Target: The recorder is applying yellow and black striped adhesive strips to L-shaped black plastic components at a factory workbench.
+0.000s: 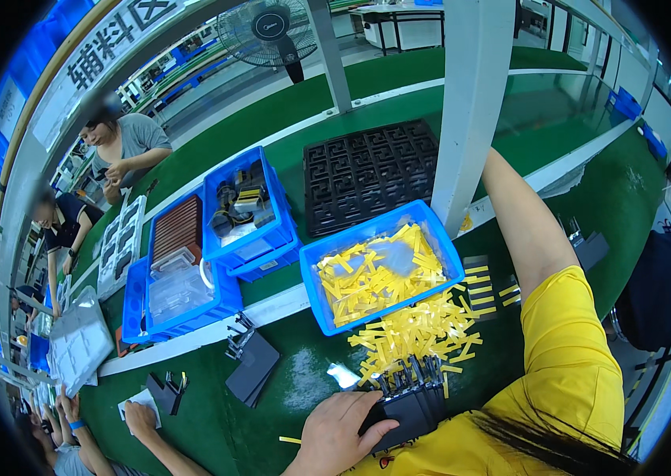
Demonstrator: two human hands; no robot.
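head view: the left hand [341, 432] is laid flat, fingers spread, on a stack of black flat parts [408, 404] at the near edge of the green bench [303, 381] — pressing on it rather than pinching anything. the right arm [527, 222] is stretched out past the white post [470, 103], and its hand is hidden behind that post, so whether it is open or closed cannot be told. just beyond the stack, a loose heap of yellow strips [419, 333] is spilled on the bench, touching the front of a blue bin [387, 274] that holds more of the same. a second small pile of black parts [252, 369] lies to the left, well apart. judged from this, the stack is being steadied while something is fetched — the step would be done well if the stack were kept squared under an even palm, so the upright tabs along its far edge are not bent, and if the strips were kept from being swept under the parts.
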